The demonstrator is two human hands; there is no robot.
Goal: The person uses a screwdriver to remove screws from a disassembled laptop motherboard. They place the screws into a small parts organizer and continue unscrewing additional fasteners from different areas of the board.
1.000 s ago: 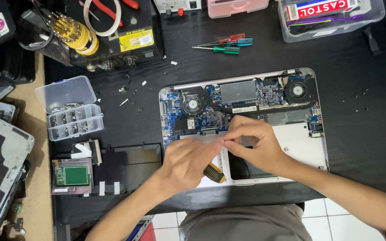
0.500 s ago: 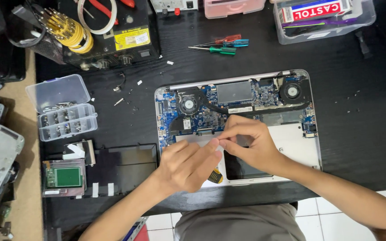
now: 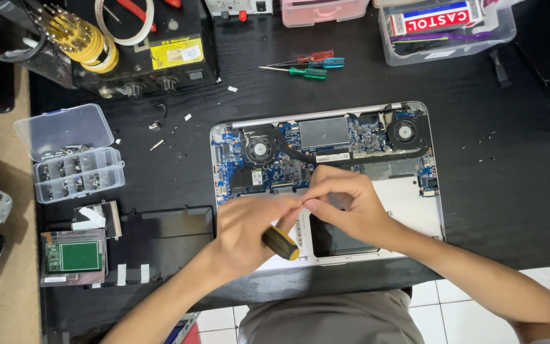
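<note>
Worktop [image 3: 491,191] first, black and wide, carrying everything in sight. Biggest thing on it is the opened laptop [image 3: 415,210], lying back-up with its cover off, circuit board, two round fans and a copper pipe all exposed along the far half. Left of it lies a dark flat panel [image 3: 160,236], and beside that a small green board [image 3: 74,257]. Further up the left side sits a clear compartment box [image 3: 74,169] with its lid thrown open, small screws in the cells. At the far edge, a clear tub [image 3: 447,38] on the right and a black unit [image 3: 160,51] on the left, with a rack of yellow-handled bits [image 3: 81,35] next to it. Three small screwdrivers [image 3: 307,67], red, blue and green, lie together just beyond the laptop.

Now the hands, both over the laptop's near half. Left hand [image 3: 249,232] is closed around a screwdriver [image 3: 281,243] with a yellow-and-black handle, butt end poking out toward the person, the tip hidden. Right hand [image 3: 345,204] has its fingers pinched together right against the left fingertips; what it pinches I cannot tell.
</note>
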